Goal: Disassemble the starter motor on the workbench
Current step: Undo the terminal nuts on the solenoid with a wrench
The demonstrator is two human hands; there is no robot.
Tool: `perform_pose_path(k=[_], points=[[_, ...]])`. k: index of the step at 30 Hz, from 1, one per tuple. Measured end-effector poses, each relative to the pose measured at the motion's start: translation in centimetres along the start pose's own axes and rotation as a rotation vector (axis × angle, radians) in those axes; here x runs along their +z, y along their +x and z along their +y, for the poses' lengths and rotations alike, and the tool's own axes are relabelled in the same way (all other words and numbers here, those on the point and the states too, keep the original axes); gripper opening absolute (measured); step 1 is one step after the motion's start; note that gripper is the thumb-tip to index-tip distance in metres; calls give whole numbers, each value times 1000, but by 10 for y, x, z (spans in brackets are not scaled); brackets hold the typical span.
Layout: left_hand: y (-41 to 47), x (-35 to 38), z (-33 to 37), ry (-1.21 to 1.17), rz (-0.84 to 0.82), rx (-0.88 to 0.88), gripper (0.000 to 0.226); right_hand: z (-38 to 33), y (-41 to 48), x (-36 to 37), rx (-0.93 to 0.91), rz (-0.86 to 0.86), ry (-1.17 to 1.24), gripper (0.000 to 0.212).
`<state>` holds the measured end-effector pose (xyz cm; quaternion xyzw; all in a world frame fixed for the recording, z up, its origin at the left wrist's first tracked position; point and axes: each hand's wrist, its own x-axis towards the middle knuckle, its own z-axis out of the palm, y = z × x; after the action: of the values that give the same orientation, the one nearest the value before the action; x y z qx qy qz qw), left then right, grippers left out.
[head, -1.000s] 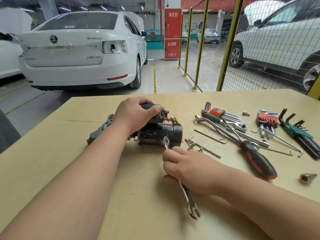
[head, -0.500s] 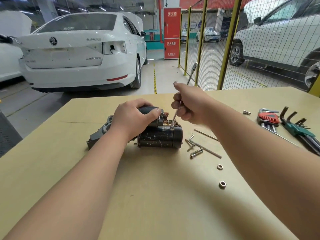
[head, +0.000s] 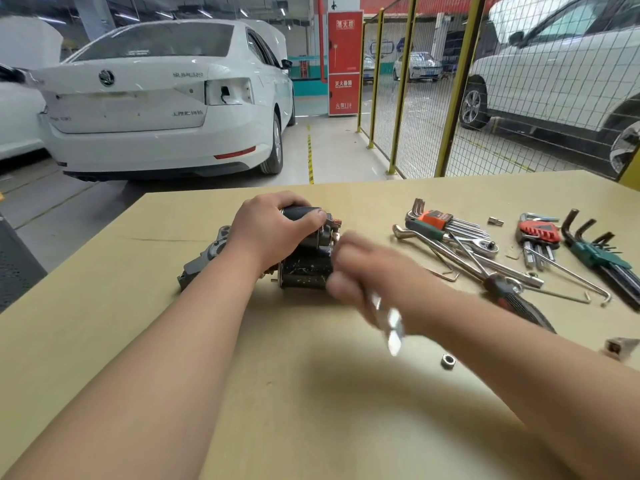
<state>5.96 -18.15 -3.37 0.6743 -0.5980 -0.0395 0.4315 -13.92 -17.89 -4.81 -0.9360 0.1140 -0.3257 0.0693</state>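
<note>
left hand (head: pixel 273 226) sits on top of the starter motor (head: pixel 304 271), fingers curled over its black upper cylinder and thumb on the near side, gripping it; from my end the motor lies on its side near the middle of the table (head: pixel 104 323), grey cast nose pointing left, black speckled body to the right; right hand (head: pixel 360 271) is smeared with blur just beside the motor's right end, yet i can make out fingers curled round a shiny wrench (head: pixel 391 323), whose free end sticks out toward me below the hand; i cannot tell whether the wrench's far end touches the motor; a single nut (head: pixel 447 361) lies on the table near the right forearm, apart from the other parts; further right is a loose heap of tools: a red-holdered hex key set (head: pixel 436 220), a ratchet (head: pixel 481 245) crossing under some long keys, and a screwdriver (head: pixel 516 299) with a black and red handle, partly hidden by the forearm; beyond those lie a second red key set (head: pixel 540 232) and a green key set (head: pixel 595 254) side by side; a small socket (head: pixel 496 221) sits alone between the two red sets; a small metal block (head: pixel 620 346) lies at the right edge of view; past the table stand a white car (head: pixel 156 98), a red cabinet (head: pixel 344 64) and a yellow-posted mesh fence (head: pixel 450 81)
</note>
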Motion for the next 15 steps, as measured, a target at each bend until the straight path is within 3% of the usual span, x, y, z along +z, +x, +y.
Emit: perform_pose_path(k=[3, 8, 12, 15], points=[[1, 0, -1, 2, -12, 11, 33, 4, -20, 8, -138, -199, -344, 23], [1, -1, -1, -1, -16, -5, 31, 3, -15, -3, -84, -90, -131, 23], [1, 0, -2, 4, -15, -7, 31, 5, -20, 4, -193, -195, -425, 27], [2, 1, -1, 8, -12, -9, 33, -1, -12, 13, -150, -192, -425, 26]])
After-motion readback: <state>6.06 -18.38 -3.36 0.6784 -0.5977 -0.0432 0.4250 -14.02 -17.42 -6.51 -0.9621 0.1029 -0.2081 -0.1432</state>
